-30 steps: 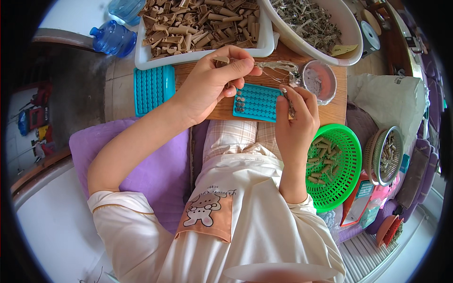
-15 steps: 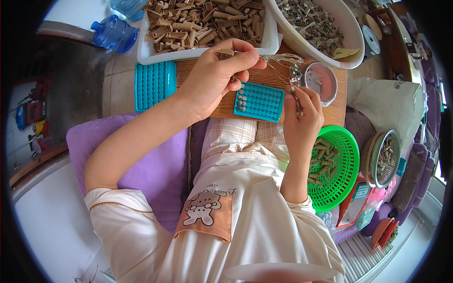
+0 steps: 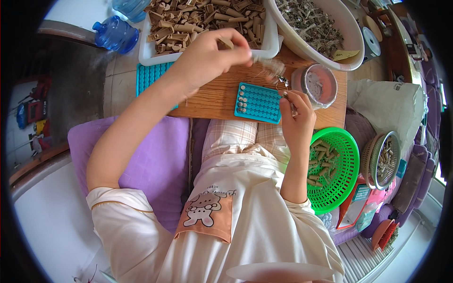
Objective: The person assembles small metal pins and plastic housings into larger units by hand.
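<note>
Blurred, covered and cropped things around the dimpled blue tray
Above-left of the tray, the left hand is smeared, its fingers hiding part of a tan piece; above it, pale strands blur. Right of it, the right hand partly covers a small metallic part. Farther left, the forearm obscures a second tray; beyond, the white bin runs off the top edge.

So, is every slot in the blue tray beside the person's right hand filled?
No, small round pieces sit only along the left side of the blue tray, leaving its other slots bare.
</note>
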### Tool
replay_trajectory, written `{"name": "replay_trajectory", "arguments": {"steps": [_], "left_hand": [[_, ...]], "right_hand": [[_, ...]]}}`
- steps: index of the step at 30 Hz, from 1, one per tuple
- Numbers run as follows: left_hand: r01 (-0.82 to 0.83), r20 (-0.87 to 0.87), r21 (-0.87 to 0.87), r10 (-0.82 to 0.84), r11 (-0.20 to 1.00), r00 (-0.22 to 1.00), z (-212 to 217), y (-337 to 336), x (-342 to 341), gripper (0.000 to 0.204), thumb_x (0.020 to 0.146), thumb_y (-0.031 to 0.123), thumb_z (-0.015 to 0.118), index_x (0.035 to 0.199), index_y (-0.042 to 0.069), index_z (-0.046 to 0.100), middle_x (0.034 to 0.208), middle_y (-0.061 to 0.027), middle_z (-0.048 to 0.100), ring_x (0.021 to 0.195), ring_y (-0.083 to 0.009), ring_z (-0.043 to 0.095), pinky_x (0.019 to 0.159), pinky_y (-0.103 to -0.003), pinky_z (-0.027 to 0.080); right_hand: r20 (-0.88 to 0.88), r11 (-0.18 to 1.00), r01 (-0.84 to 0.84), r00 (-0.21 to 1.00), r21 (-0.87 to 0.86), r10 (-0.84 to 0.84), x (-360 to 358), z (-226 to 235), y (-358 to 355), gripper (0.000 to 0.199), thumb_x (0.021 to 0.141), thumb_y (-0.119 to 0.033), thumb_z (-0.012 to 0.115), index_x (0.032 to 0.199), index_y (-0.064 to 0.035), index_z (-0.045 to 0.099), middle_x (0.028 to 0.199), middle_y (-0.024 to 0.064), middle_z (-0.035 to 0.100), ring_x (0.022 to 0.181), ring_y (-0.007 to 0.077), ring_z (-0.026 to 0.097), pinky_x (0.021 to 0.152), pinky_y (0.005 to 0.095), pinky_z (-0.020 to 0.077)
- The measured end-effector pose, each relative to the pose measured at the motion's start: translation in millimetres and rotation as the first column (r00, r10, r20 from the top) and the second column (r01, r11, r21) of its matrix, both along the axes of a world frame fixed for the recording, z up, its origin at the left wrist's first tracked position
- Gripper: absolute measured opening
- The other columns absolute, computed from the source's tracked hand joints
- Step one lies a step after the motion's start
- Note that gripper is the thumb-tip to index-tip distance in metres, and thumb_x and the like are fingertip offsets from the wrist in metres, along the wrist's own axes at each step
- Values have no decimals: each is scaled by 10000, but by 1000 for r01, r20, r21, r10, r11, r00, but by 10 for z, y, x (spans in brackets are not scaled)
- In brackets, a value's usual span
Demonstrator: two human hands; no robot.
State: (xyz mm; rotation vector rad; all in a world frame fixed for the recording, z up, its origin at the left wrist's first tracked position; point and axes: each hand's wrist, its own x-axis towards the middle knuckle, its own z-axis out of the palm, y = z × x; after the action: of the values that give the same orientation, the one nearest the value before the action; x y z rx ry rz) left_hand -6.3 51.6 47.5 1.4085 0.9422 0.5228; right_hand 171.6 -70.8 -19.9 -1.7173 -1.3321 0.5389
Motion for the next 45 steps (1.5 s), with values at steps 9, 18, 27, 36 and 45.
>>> {"name": "replay_trajectory", "arguments": {"steps": [9, 18, 27, 36, 45], "left_hand": [[510, -846, 477, 216, 716, 488, -599, -13, -130, 151, 730, 160, 585, 838, 61, 551, 682, -138, 586, 660, -302, 586, 561, -401, 452], [279, -93, 149, -267, 949, 959, -191, -231, 148, 318, 756, 284, 603, 990, 70, 583, 768, -70, 572, 723, -134, 538, 669, -264, 426], [159, 240, -390, -67, 907, 969, -221, -190, 109, 183, 741, 184, 621, 853, 47, 574, 659, 36, 481, 530, -24, 378, 454, -177, 299], [106, 362, -246, -10, 963, 932, -147, -329, 138, 241, 731, 142, 657, 911, 20, 555, 849, -22, 570, 714, -50, 502, 605, -170, 415], [-4, 356, -272, 104, 962, 929, -75, -582, 197, 217, 718, 96, 665, 873, 5, 542, 820, -31, 568, 764, -66, 519, 695, -215, 445]], "right_hand": [[-539, 973, -181, 811, 141, 229, 148, 15, -77, 125, 793, -22, 531, 904, 24, 567, 951, 53, 517, 839, 134, 516, 699, 234, 404], [-164, 930, -322, 922, 178, 350, 119, 242, -136, 186, 652, 62, 582, 819, -14, 609, 846, 97, 574, 787, 208, 552, 679, 280, 445], [52, 846, -520, 854, 119, 518, 93, 298, -131, 206, 573, 81, 583, 753, -19, 599, 815, 68, 578, 713, 212, 544, 613, 290, 445], [-150, 794, -543, 791, 274, 593, 281, 383, -77, 617, 680, -381, 656, 1121, 1, 458, 1056, 184, 508, 953, 298, 511, 822, 346, 394], [10, 930, -230, 971, 288, 238, -243, 587, 31, 361, 620, -8, 680, 965, -37, 576, 896, 113, 589, 740, 219, 589, 612, 288, 483]]}}
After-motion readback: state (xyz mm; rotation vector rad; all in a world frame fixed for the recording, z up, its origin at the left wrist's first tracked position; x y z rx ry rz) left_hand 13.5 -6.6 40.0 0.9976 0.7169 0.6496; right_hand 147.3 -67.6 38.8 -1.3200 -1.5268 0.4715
